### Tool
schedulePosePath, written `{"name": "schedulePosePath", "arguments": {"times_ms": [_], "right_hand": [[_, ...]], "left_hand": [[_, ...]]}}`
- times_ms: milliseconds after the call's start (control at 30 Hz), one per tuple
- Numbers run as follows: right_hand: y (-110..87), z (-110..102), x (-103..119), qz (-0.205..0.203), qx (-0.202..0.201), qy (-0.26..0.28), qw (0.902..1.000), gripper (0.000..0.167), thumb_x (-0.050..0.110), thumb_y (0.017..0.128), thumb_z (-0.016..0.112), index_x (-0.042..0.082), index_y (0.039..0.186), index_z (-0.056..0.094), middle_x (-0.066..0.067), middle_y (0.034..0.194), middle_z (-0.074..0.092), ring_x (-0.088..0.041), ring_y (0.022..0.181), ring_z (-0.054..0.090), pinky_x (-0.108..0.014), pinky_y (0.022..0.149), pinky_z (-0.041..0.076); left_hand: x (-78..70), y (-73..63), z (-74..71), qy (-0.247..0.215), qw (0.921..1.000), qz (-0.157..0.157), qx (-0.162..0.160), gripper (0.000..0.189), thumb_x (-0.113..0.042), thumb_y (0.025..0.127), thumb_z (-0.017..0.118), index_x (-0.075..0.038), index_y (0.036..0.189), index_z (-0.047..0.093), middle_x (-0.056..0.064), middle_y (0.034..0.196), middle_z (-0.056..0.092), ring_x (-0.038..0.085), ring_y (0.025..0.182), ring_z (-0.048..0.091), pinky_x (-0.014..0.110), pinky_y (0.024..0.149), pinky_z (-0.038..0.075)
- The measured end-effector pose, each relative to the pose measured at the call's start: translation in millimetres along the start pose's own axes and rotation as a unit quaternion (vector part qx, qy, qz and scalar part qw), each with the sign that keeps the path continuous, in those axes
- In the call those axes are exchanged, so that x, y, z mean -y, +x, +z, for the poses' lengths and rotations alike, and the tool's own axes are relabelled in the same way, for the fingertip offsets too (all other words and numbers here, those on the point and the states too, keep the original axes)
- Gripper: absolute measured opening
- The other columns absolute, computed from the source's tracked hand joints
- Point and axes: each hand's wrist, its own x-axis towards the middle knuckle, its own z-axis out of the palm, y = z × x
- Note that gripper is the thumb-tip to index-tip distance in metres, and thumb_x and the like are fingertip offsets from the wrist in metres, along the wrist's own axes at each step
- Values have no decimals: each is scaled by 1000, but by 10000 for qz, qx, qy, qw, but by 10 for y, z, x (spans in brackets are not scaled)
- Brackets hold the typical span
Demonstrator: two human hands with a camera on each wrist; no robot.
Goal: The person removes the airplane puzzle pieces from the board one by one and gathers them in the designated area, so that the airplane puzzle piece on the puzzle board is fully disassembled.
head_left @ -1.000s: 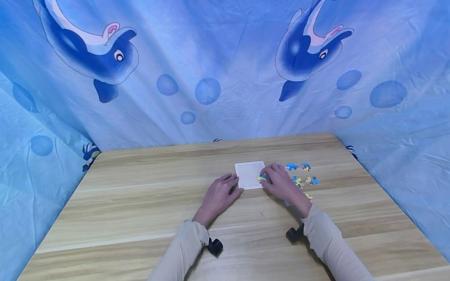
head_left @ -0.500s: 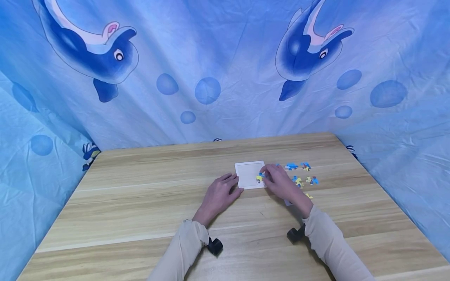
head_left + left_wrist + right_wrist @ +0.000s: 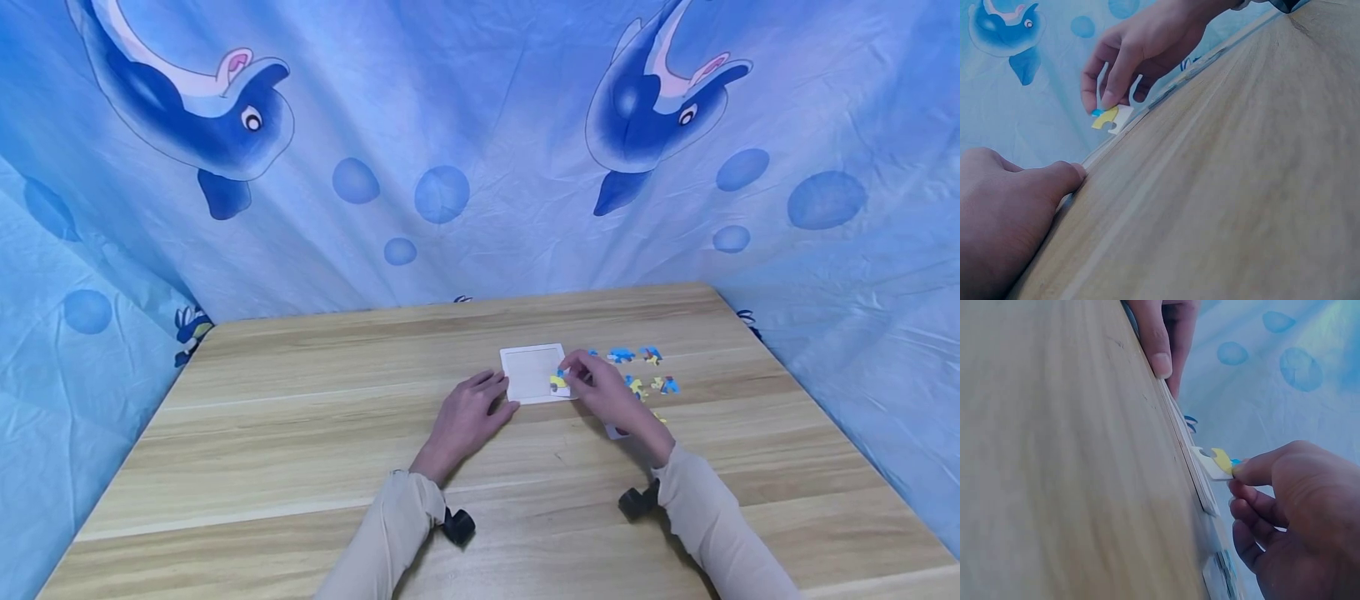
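Observation:
My right hand (image 3: 606, 392) pinches a yellow, blue and white jigsaw puzzle piece (image 3: 558, 385) between thumb and fingertips. It holds the piece over the lower right corner of a shallow white puzzle tray (image 3: 528, 348). In the right wrist view the puzzle piece (image 3: 1215, 464) tilts, its white corner close to the tray rim (image 3: 1192, 465). My left hand (image 3: 471, 415) rests on the table, fingertips at the tray's left edge and thumb near its lower left corner. Other than the held piece, the tray's floor is bare in the head view.
Several loose puzzle pieces (image 3: 621, 356) in blue, yellow and red lie on the wooden table (image 3: 315, 400) right of the tray. A flat card (image 3: 617, 432) is partly hidden beneath the right forearm. A blue dolphin-print curtain (image 3: 480, 108) surrounds the table's back and sides.
My right hand has turned the puzzle piece, showing more of its yellow and white face, and shifted slightly right with it. The left hand and tray have stayed in place.

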Motion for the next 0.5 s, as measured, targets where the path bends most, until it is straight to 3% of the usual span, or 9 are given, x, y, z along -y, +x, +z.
{"name": "schedulePosePath", "arguments": {"times_ms": [200,500], "right_hand": [[-86,-94,-55,-67,-129,315,9994,12,9,97,57,7,107,61,-5,89,58,-18,79,55,-25,67,49],[-231,-271,-130,112,-134,277,9995,14,10,98,55,7,111,60,-6,92,57,-20,79,53,-25,65,48]], "left_hand": [[-3,-5,-5,-87,10000,25,-28,46,-44,93,59,-10,123,67,6,129,62,23,124,55,38,102,45],[1,-2,-3,-174,9998,67,-43,45,-42,93,60,-9,123,67,7,129,62,24,124,54,40,102,45]]}}
